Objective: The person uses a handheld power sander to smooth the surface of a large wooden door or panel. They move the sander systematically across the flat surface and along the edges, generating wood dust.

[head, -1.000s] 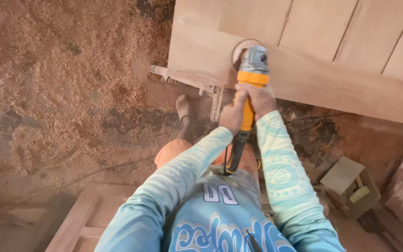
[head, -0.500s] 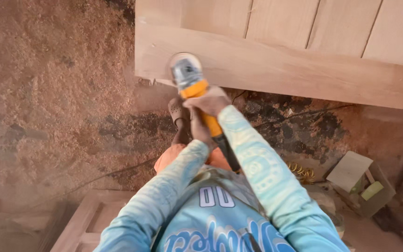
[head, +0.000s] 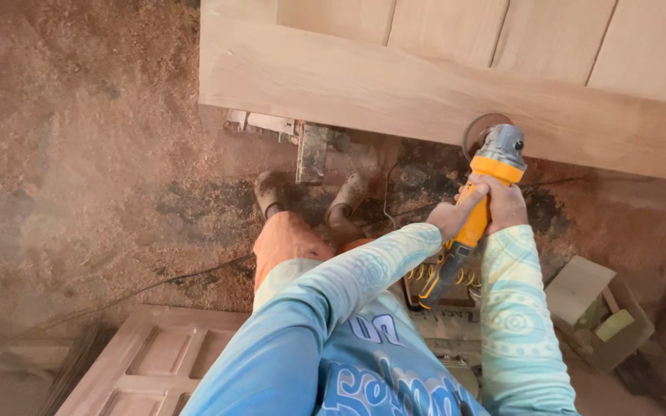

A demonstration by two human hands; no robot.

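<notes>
Both hands grip a yellow and grey angle grinder (head: 484,189). My right hand (head: 504,205) wraps the yellow body just behind the grey head. My left hand (head: 450,217) holds the handle lower down, next to it. The grinder's disc (head: 478,131) touches the near edge of a large pale wooden door panel (head: 395,81) that lies flat across the top of the view. My arms are in light blue patterned sleeves. A black cord hangs from the grinder's tail.
Sawdust covers the floor (head: 79,154) at left. My feet in dusty clogs (head: 271,192) stand by a support under the panel. A panelled door (head: 156,362) lies at lower left. A small wooden box (head: 603,308) sits at lower right.
The grinder and both hands have swung from the panel's left end to the right along its near edge. The view has shifted, showing both feet and the support under the panel.
</notes>
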